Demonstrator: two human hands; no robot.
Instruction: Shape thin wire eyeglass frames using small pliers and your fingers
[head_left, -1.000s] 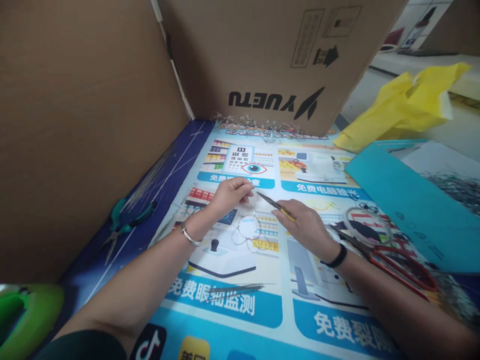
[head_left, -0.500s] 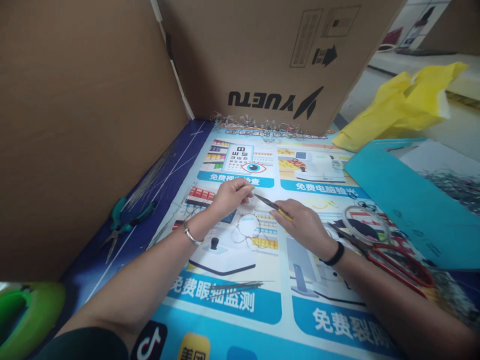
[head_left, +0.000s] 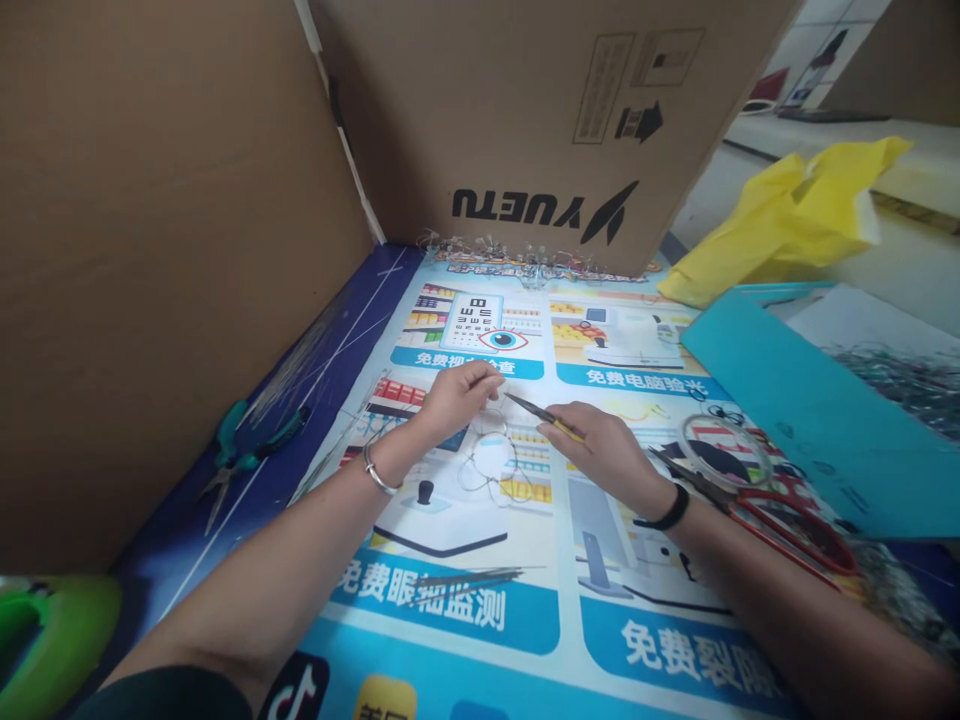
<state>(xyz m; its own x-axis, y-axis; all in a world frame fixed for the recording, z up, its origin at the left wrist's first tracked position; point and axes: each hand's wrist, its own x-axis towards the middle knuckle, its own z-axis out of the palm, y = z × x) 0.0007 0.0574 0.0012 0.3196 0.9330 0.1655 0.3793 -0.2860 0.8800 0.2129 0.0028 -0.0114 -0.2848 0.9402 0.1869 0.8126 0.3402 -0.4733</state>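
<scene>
My left hand (head_left: pixel 461 395), fingers pinched together, holds a thin wire flower shape (head_left: pixel 491 460) whose loops hang just below the fingertips. Its top end is hidden in the fingers. In my right hand (head_left: pixel 604 445) is a pair of long-nose pliers (head_left: pixel 531 407) with yellow grips, gripped around the handles. The pliers' tip points left, close by my left fingertips; whether it touches the wire is too small to tell. Several straight wire pieces (head_left: pixel 469 577) lie on the printed sheet (head_left: pixel 525 640) nearer to me.
Teal-handled pliers (head_left: pixel 247 455) and loose wires (head_left: pixel 296 365) lie at left, beside a green tape roll (head_left: pixel 75 630). Red-handled scissors (head_left: pixel 795 525), a clear ring-shaped spool (head_left: pixel 724 450) and a blue box (head_left: pixel 817 420) of wire stand right. Cardboard walls (head_left: pixel 525 110) close the back and left.
The whole view has shifted slightly. Both hands keep almost the same pose, with the pliers' tip still close to my left fingertips.
</scene>
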